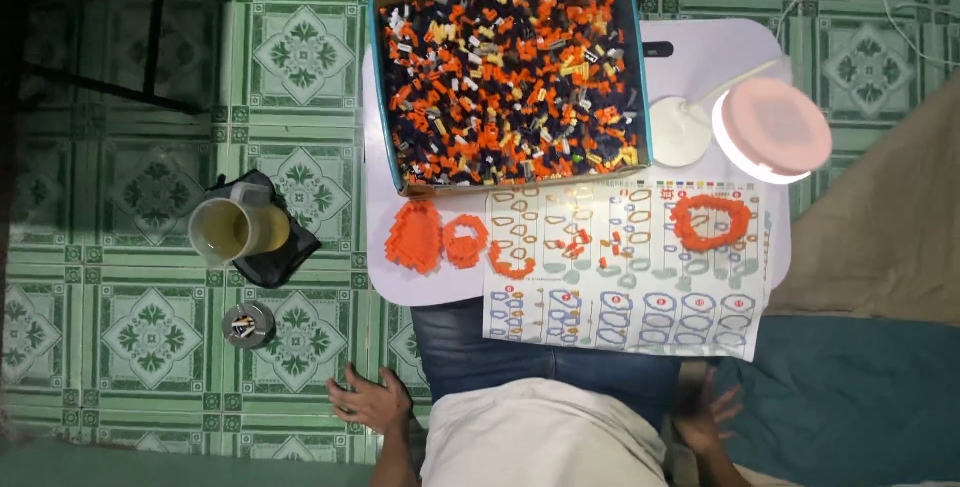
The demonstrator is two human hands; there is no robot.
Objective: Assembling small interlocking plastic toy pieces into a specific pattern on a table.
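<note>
Nearest the camera is the person's lap, in a pale shirt (540, 437) and blue jeans (520, 352), partly cut off by the bottom edge. Two bare hands rest low at either side. The left hand (372, 402) lies flat against the green patterned floor tiles (150, 247), fingers spread apart, holding nothing. The right hand (705, 415) sits in shadow beside the jeans, fingers loosely open and empty; its outline is blurred and its wrist runs out of view.

Ahead of both hands, beyond the knees, stands one small white table (700, 52). On it, closest to the hands, lies one printed instruction sheet (620, 297) with rows of small diagrams too fine to read. Four orange brick assemblies lie there: a solid oval panel (414, 237), a small ring (466, 241), a curved arc (510, 265), and a larger ring (710, 219) toward the right hand's side. A few loose orange bricks (575, 243) dot the sheet. Farther off sits one open cardboard box (510, 82) heaped with orange, black, white and yellow bricks, too many to count. One lit white desk lamp (770, 129) glares, washing out its head.

Out beyond the left hand, on the floor, stand one plastic jug (235, 229) of yellowish liquid and one small round ashtray (247, 324).
</note>
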